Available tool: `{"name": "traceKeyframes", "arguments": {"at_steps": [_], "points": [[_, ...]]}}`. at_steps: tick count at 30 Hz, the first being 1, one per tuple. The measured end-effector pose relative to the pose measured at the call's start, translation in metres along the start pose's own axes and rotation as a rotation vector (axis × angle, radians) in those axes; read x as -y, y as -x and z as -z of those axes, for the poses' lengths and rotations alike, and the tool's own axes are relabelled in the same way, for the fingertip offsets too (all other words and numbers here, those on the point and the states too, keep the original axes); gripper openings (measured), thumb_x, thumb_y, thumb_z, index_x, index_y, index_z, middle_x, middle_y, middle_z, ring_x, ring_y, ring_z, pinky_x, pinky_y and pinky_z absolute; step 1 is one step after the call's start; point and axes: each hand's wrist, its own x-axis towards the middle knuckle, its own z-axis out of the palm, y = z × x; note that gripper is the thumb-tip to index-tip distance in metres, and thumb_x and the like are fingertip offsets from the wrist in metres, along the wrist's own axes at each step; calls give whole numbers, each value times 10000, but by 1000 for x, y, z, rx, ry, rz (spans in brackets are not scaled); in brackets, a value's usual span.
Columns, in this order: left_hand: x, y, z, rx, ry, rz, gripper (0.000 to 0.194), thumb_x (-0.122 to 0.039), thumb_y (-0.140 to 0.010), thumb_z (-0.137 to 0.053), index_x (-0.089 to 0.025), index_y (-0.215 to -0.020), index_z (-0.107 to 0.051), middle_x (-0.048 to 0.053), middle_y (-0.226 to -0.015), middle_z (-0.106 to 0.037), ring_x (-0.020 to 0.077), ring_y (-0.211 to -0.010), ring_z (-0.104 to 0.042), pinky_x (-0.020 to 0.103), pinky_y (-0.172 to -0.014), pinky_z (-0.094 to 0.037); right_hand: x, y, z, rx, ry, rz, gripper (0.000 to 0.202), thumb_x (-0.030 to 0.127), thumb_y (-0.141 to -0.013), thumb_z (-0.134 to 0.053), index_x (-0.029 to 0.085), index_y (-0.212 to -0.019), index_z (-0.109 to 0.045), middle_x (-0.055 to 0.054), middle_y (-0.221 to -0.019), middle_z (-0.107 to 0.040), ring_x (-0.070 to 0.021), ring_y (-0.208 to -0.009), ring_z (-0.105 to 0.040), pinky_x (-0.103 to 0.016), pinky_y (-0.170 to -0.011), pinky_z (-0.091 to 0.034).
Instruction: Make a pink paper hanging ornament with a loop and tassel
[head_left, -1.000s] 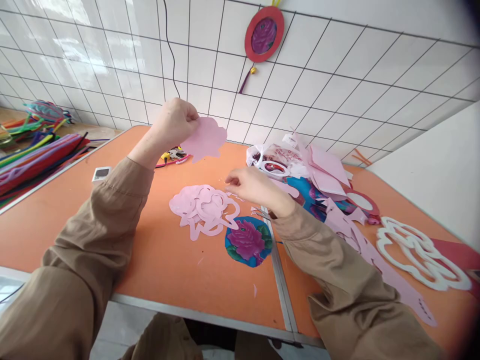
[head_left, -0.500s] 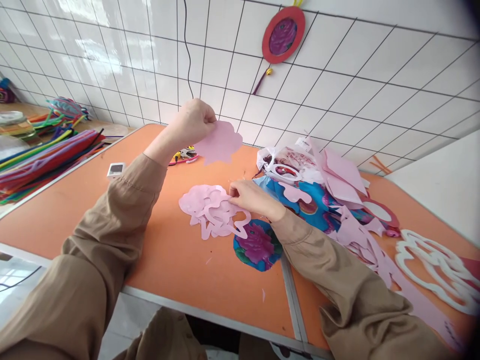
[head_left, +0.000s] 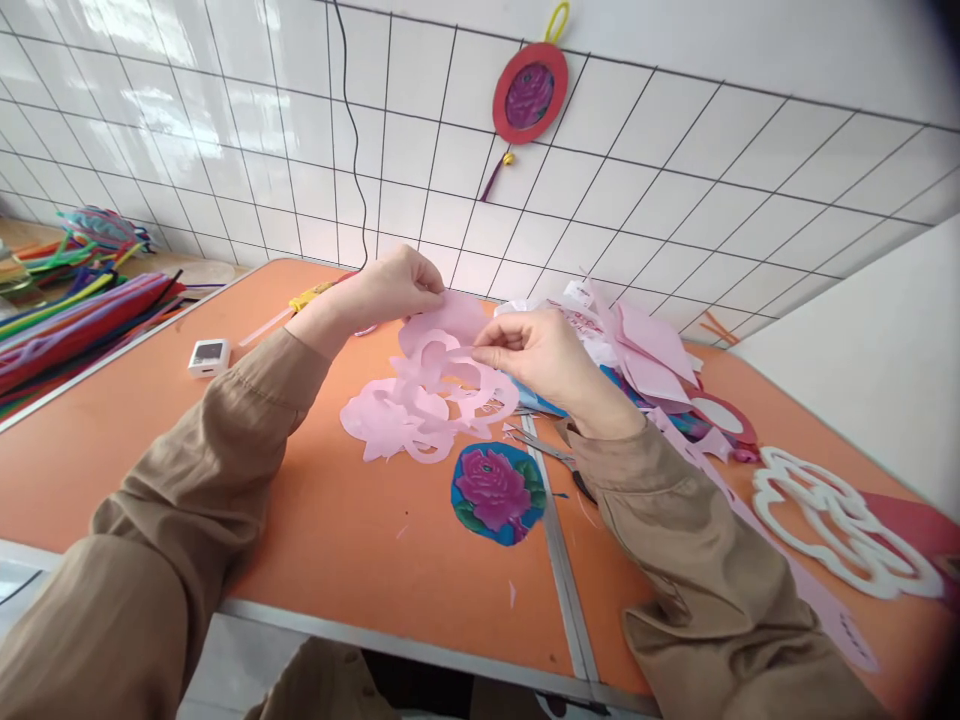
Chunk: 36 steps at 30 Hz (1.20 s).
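Observation:
My left hand (head_left: 405, 285) is closed on the edge of a pink scalloped paper piece (head_left: 454, 318) above the back of the orange table. In a pinch, my right hand (head_left: 525, 350) holds a curvy pink paper cutout (head_left: 469, 372), lifted partly off the pile. Beneath both hands, more pink paper cutouts (head_left: 382, 415) lie overlapped on the table. Nearer me rests a round blue fabric piece with a purple rose (head_left: 495, 490). Scissors (head_left: 551, 450) lie beside my right sleeve, their handles partly hidden.
Pink scraps, a red ring (head_left: 724, 415) and white cloud-shaped frames (head_left: 840, 520) spread over the right side. Colourful pipe cleaners (head_left: 82, 325) and a small white device (head_left: 208, 357) are at left. A red round ornament (head_left: 531, 92) hangs on the tiled wall.
My left hand has lowered the scalloped piece toward the table. My right hand has risen, lifting a cutout from the pile. The scissors now show, and the view has shifted.

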Motion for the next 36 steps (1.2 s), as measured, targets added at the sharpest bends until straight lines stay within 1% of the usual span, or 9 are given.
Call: {"name": "traceKeyframes", "arguments": {"at_steps": [4, 9, 14, 19, 22, 26, 28, 31, 36], "points": [[-6, 4, -6, 16, -176, 21, 218, -74, -754, -658, -171, -559, -640, -36, -506, -364, 106, -526, -414, 320, -623, -402, 7, 2, 2, 60, -89, -57, 407, 570, -669, -917, 218, -672, -713, -32, -671, -678, -165, -632, -595, -339, -609, -494], [7, -4, 5, -81, -207, -25, 194, -145, -739, -724, -190, -571, -636, -24, -522, -387, 139, -566, -481, 325, -637, -433, 11, 6, -9, 206, -249, -125, 262, 422, -711, -868, 208, -712, -718, -21, -692, -688, -140, -627, -592, -294, -575, -468], [7, -5, 11, -184, -255, -14, 127, -157, -737, -707, -178, -614, -686, 0, -563, -509, 141, -602, -510, 306, -636, -430, -1, 2, -16, 164, -202, -171, 269, 423, -702, -849, 197, -721, -703, -31, -702, -704, -142, -632, -600, -280, -552, -439], [-2, -2, 7, -167, -279, 60, 124, -123, -750, -667, -151, -631, -680, -4, -590, -516, 129, -611, -511, 301, -646, -417, -1, 0, -13, 105, -120, -93, 269, 416, -699, -873, 207, -678, -705, -49, -777, -739, -171, -710, -638, -313, -623, -509], [-2, -2, 5, -160, -302, 58, 123, -128, -761, -648, -145, -643, -680, -12, -586, -487, 118, -603, -484, 291, -627, -386, 9, 4, -7, 147, -116, -49, 244, 400, -706, -879, 213, -666, -727, -43, -757, -740, -174, -700, -636, -328, -636, -520], [-2, -1, 2, -161, -291, 14, 95, -136, -765, -658, -155, -687, -709, -1, -605, -527, 119, -579, -476, 291, -589, -358, 19, 8, 4, 206, -223, -63, 299, 453, -694, -917, 220, -683, -731, -25, -664, -699, -167, -612, -614, -331, -576, -502], [-6, 1, -2, -154, -274, -8, 99, -126, -776, -656, -155, -703, -718, -8, -590, -513, 115, -561, -457, 293, -583, -346, 22, 9, 7, 140, -196, -39, 321, 465, -691, -936, 227, -683, -722, -22, -643, -684, -168, -583, -606, -339, -556, -500], [-16, 6, -9, -105, -203, -22, 119, -99, -800, -648, -144, -714, -718, -24, -564, -492, 103, -547, -432, 285, -582, -338, 23, 10, 9, -41, -112, 53, 286, 441, -756, -908, 240, -699, -713, -26, -680, -687, -184, -625, -630, -366, -595, -536], [-29, 11, -20, 0, -48, 15, 135, -103, -836, -649, -133, -719, -710, -19, -573, -540, 102, -549, -458, 274, -562, -357, 18, 8, 10, -380, 186, 302, 174, 231, -857, -813, 249, -724, -704, -37, -810, -701, -194, -736, -643, -387, -673, -566]]}}
